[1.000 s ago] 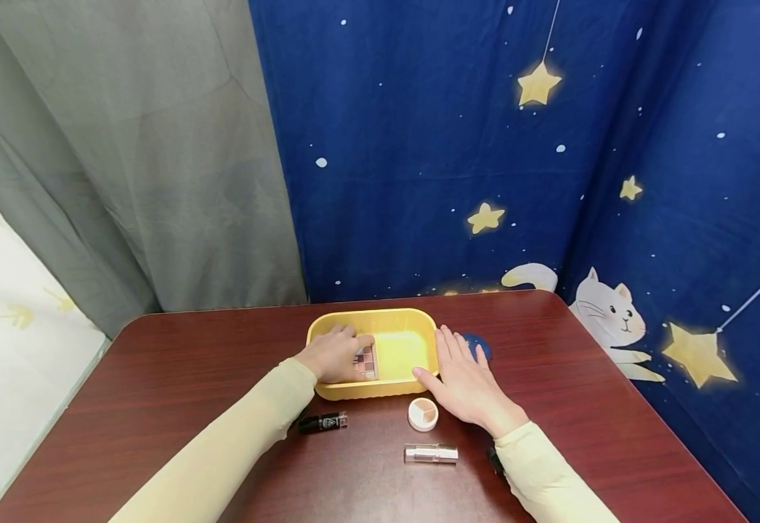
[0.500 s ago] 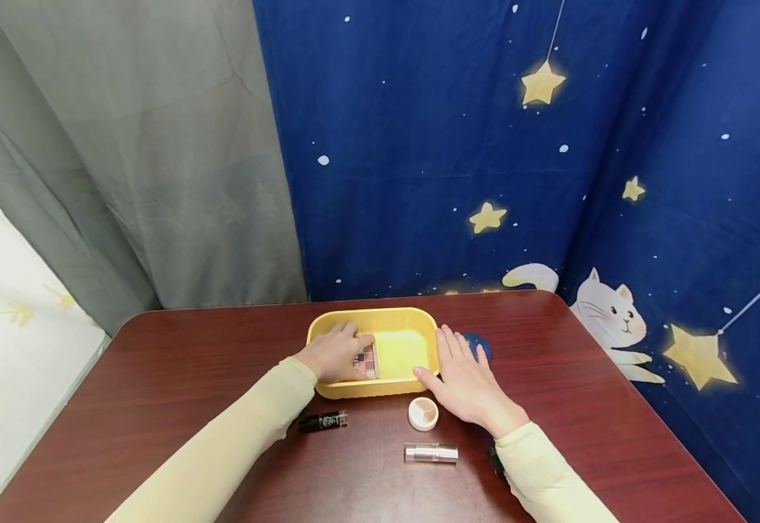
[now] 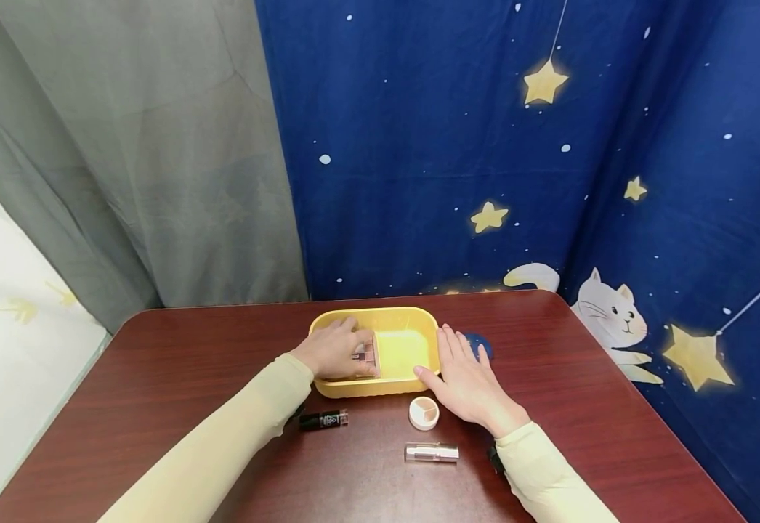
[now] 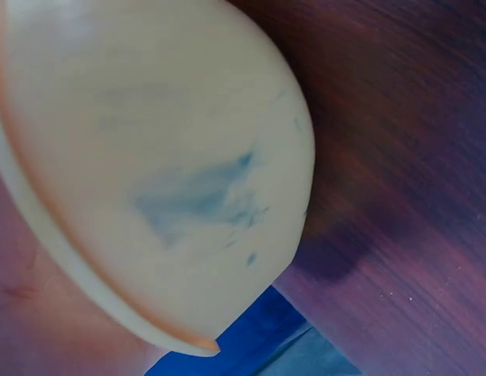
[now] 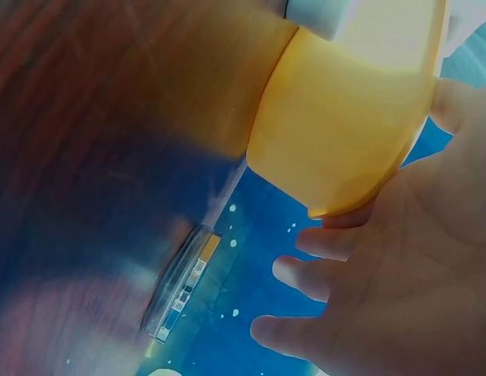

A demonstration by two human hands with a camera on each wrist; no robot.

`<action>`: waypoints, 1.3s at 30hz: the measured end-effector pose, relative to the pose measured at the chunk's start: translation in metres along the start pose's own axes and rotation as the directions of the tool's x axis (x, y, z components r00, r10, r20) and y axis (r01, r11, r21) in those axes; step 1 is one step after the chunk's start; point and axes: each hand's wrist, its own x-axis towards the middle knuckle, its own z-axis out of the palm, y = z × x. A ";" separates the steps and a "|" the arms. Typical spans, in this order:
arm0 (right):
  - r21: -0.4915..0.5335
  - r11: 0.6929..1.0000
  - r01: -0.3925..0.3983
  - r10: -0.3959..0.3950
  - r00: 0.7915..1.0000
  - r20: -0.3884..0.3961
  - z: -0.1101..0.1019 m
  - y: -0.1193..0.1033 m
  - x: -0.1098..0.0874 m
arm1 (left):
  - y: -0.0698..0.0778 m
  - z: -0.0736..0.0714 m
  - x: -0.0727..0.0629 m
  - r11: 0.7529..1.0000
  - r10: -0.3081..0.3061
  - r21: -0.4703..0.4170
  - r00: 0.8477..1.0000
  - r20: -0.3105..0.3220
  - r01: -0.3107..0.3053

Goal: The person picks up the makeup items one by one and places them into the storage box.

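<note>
A yellow plastic bin (image 3: 386, 388) stands near the far side of the table. My left hand (image 3: 333, 350) reaches into its left half, fingers and thumb gripping an eyeshadow palette (image 3: 368, 353) from above; the hand hides most of the palette. In the left wrist view the bin's stained outer wall (image 4: 204, 180) covers all but a piece of that hand. My right hand (image 3: 471, 381) rests at the bin's right end, fingers straight and thumb over the rim. The right wrist view shows its fingertips against the bin's wall (image 5: 337, 117).
A black lipstick tube (image 3: 323, 420) lies before the bin at left. A round three-shade concealer pot (image 3: 423, 413) and a clear-and-silver lipstick tube (image 3: 431, 452) lie nearer, left of the right forearm. A round blue case (image 3: 480, 346) sits beyond the right hand.
My left hand has risen slightly inside the bin, and its thumb now shows at the palette's near edge. The right hand stays at the bin's end.
</note>
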 end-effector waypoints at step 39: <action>-0.018 1.000 0.005 -0.005 1.000 -0.002 0.001 0.001 0.002 | 0.012 -0.021 -0.046 0.999 -0.034 -0.002 0.972 -0.230 0.035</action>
